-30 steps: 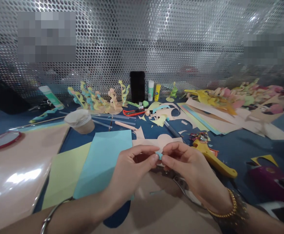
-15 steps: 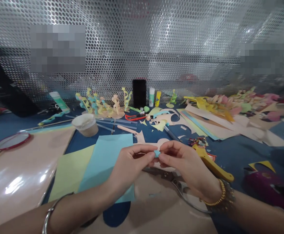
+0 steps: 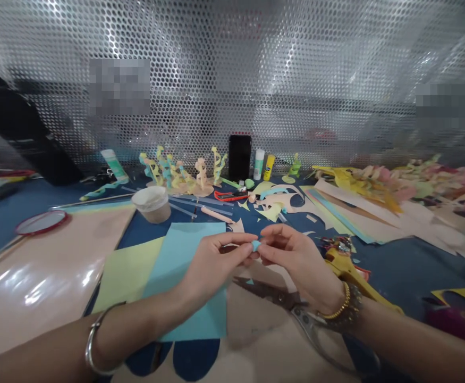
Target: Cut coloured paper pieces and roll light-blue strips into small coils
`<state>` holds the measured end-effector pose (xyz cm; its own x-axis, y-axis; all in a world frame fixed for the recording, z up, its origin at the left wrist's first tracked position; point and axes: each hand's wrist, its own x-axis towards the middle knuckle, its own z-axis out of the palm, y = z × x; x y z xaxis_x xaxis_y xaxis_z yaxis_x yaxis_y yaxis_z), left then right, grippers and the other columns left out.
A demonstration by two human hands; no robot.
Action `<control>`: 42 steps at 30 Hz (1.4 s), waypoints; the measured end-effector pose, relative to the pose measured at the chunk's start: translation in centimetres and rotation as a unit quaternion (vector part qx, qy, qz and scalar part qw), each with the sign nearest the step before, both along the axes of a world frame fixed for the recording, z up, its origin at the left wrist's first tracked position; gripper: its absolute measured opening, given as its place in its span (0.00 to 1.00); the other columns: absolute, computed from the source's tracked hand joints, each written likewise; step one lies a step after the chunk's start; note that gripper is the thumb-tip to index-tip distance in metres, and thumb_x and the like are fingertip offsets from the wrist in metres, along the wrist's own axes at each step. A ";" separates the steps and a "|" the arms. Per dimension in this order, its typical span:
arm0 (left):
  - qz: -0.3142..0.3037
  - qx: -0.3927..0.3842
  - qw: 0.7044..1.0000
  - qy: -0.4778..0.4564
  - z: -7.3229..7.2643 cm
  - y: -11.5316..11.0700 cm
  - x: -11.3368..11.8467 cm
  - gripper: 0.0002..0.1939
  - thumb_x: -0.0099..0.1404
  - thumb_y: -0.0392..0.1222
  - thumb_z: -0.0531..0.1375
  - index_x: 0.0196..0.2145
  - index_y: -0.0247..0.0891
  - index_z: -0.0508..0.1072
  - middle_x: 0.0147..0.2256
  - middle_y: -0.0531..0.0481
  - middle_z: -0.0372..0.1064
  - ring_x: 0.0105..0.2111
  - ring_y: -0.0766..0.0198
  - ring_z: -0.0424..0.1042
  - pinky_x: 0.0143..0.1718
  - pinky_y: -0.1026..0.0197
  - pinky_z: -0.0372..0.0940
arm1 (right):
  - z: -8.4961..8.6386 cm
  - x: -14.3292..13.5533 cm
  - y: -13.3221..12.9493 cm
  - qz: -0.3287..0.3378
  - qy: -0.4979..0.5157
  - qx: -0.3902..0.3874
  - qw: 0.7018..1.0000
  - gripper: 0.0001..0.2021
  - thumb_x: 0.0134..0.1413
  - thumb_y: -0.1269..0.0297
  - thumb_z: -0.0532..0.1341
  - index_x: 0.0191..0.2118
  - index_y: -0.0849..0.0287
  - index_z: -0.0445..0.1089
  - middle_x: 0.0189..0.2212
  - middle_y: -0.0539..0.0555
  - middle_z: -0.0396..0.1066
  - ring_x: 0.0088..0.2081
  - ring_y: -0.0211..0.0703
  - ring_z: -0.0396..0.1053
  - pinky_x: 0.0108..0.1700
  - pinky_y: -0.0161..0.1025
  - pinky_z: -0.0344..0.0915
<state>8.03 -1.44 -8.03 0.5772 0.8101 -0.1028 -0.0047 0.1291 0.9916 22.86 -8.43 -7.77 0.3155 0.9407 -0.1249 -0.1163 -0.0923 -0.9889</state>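
Your left hand (image 3: 216, 259) and right hand (image 3: 303, 263) hold a small blue piece (image 3: 256, 246) in a narrow pinch between them, above the scissors (image 3: 280, 298). A tiny blue scrap (image 3: 250, 282) has just come into sight at the scissors' blades; handling seems ongoing.

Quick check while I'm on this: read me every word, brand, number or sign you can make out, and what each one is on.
None can be read.
Yellow glue stick: dark label mark, too small to read.
Upright green-and-white glue stick: print too small and blurred.
Leaning green-and-white tube: too blurred to read.
Phone: dark screen, no text visible.
Blue scrap: no print visible.
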 end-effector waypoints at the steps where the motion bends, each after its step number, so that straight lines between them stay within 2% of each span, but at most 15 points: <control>1: 0.001 0.004 1.000 0.002 -0.1 0.0 0.0 0.08 0.56 0.41 0.65 0.35 0.40 0.80 0.29 0.51 0.78 0.30 0.66 0.75 0.34 0.66 0.71 | 0.0 0.0 0.0 0.002 0.007 0.001 1.000 0.16 0.39 0.62 0.70 0.35 0.58 0.68 0.25 0.46 0.71 0.27 0.33 0.68 0.32 0.34 0.66; 7: 0.001 0.021 1.000 0.014 -0.3 -0.1 -0.2 0.09 0.57 0.42 0.64 0.36 0.40 0.80 0.29 0.50 0.78 0.30 0.64 0.76 0.35 0.63 0.71 | -0.2 0.1 -0.2 0.018 0.022 0.003 1.000 0.16 0.39 0.64 0.70 0.36 0.59 0.69 0.27 0.47 0.72 0.28 0.34 0.68 0.34 0.34 0.66; 14: -0.002 0.080 0.996 0.044 -0.3 -0.2 -0.2 0.08 0.57 0.40 0.64 0.36 0.43 0.80 0.33 0.51 0.79 0.35 0.61 0.76 0.37 0.63 0.70 | -1.0 -0.1 -0.1 -0.010 0.022 0.019 1.000 0.15 0.39 0.65 0.70 0.35 0.57 0.67 0.25 0.44 0.71 0.27 0.33 0.67 0.34 0.34 0.64; 22: 0.008 0.024 0.999 0.037 -0.3 -0.2 -0.2 0.08 0.57 0.39 0.64 0.36 0.40 0.80 0.33 0.50 0.79 0.34 0.62 0.76 0.37 0.64 0.71 | -1.5 0.1 -0.1 -0.012 0.022 -0.002 1.000 0.16 0.41 0.61 0.70 0.36 0.57 0.67 0.26 0.47 0.73 0.30 0.37 0.70 0.34 0.36 0.64; 29: -0.006 0.097 0.994 0.057 -0.4 -0.4 -0.3 0.08 0.59 0.38 0.63 0.37 0.42 0.80 0.35 0.51 0.78 0.35 0.64 0.75 0.35 0.67 0.69 | -1.5 0.1 -0.3 -0.018 -0.010 0.007 1.000 0.15 0.41 0.62 0.70 0.36 0.56 0.66 0.25 0.45 0.72 0.29 0.36 0.70 0.35 0.35 0.65; 34: 0.003 0.091 0.995 0.027 -0.6 -0.4 -0.3 0.15 0.57 0.39 0.65 0.43 0.43 0.77 0.33 0.53 0.76 0.32 0.65 0.74 0.33 0.67 0.69 | -0.9 -0.2 -0.3 -0.047 0.061 -0.010 0.997 0.16 0.39 0.60 0.71 0.34 0.57 0.67 0.24 0.45 0.70 0.27 0.34 0.68 0.35 0.35 0.67; 39: 0.024 0.118 0.991 0.050 -0.2 -0.6 -0.2 0.07 0.56 0.38 0.65 0.35 0.41 0.79 0.30 0.51 0.77 0.30 0.65 0.74 0.32 0.67 0.70 | -0.4 -0.5 -0.5 -0.034 0.096 -0.023 0.995 0.15 0.38 0.60 0.72 0.32 0.57 0.68 0.25 0.46 0.70 0.27 0.33 0.68 0.34 0.33 0.67; 42: 0.030 0.117 0.991 0.055 -0.1 -0.8 -0.3 0.07 0.57 0.39 0.65 0.35 0.42 0.80 0.31 0.51 0.77 0.30 0.63 0.75 0.30 0.66 0.70 | -0.5 -0.5 -0.6 -0.028 0.082 -0.010 0.996 0.15 0.37 0.62 0.72 0.32 0.57 0.69 0.26 0.46 0.71 0.28 0.33 0.68 0.34 0.32 0.66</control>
